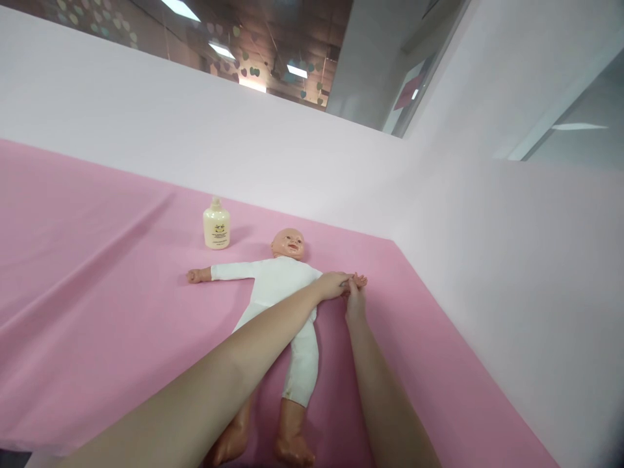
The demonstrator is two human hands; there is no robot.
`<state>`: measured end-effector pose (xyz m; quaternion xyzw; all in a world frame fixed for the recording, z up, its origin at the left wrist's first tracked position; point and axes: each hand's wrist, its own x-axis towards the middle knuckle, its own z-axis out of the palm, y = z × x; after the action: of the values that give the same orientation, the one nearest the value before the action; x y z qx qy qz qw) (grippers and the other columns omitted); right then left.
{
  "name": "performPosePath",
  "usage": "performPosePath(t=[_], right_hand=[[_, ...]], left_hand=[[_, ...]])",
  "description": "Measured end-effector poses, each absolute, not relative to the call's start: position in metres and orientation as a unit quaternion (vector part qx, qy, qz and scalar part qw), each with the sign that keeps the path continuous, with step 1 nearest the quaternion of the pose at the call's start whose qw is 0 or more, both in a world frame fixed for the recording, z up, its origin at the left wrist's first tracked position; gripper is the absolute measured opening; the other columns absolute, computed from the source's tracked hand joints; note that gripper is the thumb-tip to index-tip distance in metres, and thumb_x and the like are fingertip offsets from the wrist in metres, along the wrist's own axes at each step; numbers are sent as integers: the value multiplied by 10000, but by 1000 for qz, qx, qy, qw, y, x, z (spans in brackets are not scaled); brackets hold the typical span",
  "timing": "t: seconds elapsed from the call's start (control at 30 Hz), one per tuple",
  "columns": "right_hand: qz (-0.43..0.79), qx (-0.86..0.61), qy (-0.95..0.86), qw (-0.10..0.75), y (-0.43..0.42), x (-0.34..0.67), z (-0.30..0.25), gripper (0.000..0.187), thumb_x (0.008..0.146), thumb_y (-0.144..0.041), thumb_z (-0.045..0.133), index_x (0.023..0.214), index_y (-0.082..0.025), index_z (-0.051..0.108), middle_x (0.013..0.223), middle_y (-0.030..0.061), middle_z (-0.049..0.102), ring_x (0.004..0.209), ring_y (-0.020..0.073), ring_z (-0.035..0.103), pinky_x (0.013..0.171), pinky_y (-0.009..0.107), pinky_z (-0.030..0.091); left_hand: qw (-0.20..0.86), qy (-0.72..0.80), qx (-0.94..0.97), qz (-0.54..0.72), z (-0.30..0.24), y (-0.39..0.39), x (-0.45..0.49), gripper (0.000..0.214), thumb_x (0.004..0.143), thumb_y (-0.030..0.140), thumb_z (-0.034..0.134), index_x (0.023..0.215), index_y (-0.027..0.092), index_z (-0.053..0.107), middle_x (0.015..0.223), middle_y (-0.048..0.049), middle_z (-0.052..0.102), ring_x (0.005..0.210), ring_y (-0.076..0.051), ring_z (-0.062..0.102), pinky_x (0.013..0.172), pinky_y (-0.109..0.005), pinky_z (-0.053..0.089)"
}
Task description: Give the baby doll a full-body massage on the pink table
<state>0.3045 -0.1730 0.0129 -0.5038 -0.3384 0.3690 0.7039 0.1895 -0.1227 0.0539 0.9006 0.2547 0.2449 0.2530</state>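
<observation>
A baby doll with a white cloth body lies on its back, its head toward the wall and both arms stretched out sideways. Reaching across its body, my left hand is closed around the doll's arm on the right, near the wrist. My right hand comes up from below and grips the same arm at the doll's hand. The doll's small fingers stick out past my hands. My left forearm covers part of the doll's belly and one leg.
A cream-coloured bottle with a printed label stands left of the doll's head. Pink cloth covers the table, with a fold on the left. White walls border it behind and at right, and a window is set in the back wall.
</observation>
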Motion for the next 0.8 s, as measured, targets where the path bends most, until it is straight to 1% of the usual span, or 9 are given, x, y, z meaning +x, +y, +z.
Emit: performPosePath(t=[0.13, 0.27, 0.33, 0.4, 0.43, 0.5, 0.6, 0.67, 0.8], right_hand=[[366, -503, -328, 710, -172, 308, 11, 769, 695, -549, 769, 1326, -179, 532, 1259, 139, 658, 1053, 256, 697, 790, 377, 612], [349, -498, -337, 719, -168, 312, 7, 686, 686, -552, 780, 1215, -174, 561, 1186, 123, 675, 1046, 253, 697, 830, 393, 616], [331, -495, -343, 727, -165, 313, 6, 672, 680, -545, 786, 1191, -176, 553, 1221, 135, 663, 1104, 258, 681, 871, 397, 614], [317, -497, -336, 734, -164, 314, 6, 708, 667, -527, 799, 1221, -187, 519, 1320, 154, 621, 1163, 252, 659, 899, 385, 613], [317, -500, -332, 734, -163, 315, 6, 745, 665, -519, 802, 1259, -198, 488, 1375, 161, 591, 1166, 245, 659, 893, 380, 617], [326, -509, -323, 728, -164, 316, 6, 843, 685, -510, 790, 1369, -231, 383, 1459, 167, 527, 1098, 221, 686, 838, 373, 636], [339, -539, -308, 707, -165, 317, 8, 997, 745, -500, 735, 1512, -299, 130, 1505, 162, 477, 913, 179, 720, 737, 367, 656], [342, -560, -303, 691, -166, 317, 10, 1058, 766, -484, 709, 1547, -318, 14, 1496, 156, 484, 850, 168, 720, 719, 363, 661], [344, -571, -304, 680, -166, 314, 13, 1133, 739, -416, 709, 1572, -309, -51, 1502, 152, 468, 905, 177, 723, 780, 362, 665]], left_hand=[[259, 256, 896, 257, 50, -122, 190, 440, 981, 252, 478, 1397, 265, 620, 1436, -45, 652, 1276, -195, 630, 1065, -296, 473], [230, 308, 894, 228, 54, -127, 191, 400, 957, 253, 505, 1320, 275, 670, 1415, -45, 667, 1293, -211, 624, 1097, -323, 465], [226, 329, 891, 216, 60, -130, 192, 373, 941, 247, 516, 1266, 263, 698, 1371, -61, 694, 1258, -229, 648, 1077, -341, 486], [226, 342, 887, 214, 67, -132, 192, 346, 930, 245, 524, 1213, 235, 721, 1307, -88, 725, 1204, -248, 678, 1041, -356, 514], [226, 348, 884, 217, 72, -132, 191, 344, 927, 254, 531, 1212, 222, 719, 1303, -99, 724, 1195, -254, 682, 1034, -359, 520], [223, 360, 876, 232, 80, -131, 181, 388, 925, 265, 543, 1282, 200, 678, 1383, -114, 677, 1255, -256, 647, 1070, -360, 503], [212, 367, 860, 286, 89, -131, 147, 470, 923, 240, 539, 1386, 177, 592, 1508, -123, 569, 1382, -251, 542, 1168, -385, 431], [212, 357, 833, 366, 88, -136, 112, 419, 904, 219, 553, 1314, 187, 632, 1426, -122, 622, 1334, -256, 571, 1167, -415, 438], [222, 356, 786, 454, 70, -161, 37, 374, 847, 141, 568, 1206, 204, 655, 1328, -111, 639, 1303, -264, 563, 1202, -460, 392]])
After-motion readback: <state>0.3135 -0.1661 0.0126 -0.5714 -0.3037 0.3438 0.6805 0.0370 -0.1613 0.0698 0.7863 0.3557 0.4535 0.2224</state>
